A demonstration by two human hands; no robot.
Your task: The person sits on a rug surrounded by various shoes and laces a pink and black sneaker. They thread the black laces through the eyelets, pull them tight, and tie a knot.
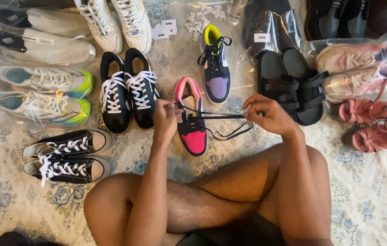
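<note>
I am looking down at a pale blue floral rug (375,200) spread on the floor, crowded with footwear in loose rows. Bagged white trainers with green heels (43,93) lie far left, a black pair with white laces (127,89) sits left of centre, black sandals (291,86) lie to the right, and pink strappy sandals (375,123) lie further right. My crossed legs fill the bottom of the view.

Straight ahead of my knees lies the pink and black shoe (191,119), heel toward me, toe pointing away, so its long axis runs directly away from my body. Its purple and yellow partner (215,64) rests beyond it, slightly to the right, well out of reach of either hand.

My left hand (167,117) is just beside the shoe's left edge, nearly touching it, fingers pinched closed on one end of the black lace (211,115). My right hand (268,114) is further off to the right, clear of the shoe, also pinched closed on the lace. The lace runs taut between them, crossing the shoe's axis roughly at right angles above the eyelets. A slack loop (232,132) hangs below, to the right of the shoe. The left hand is clearly the nearer to the shoe.
</note>
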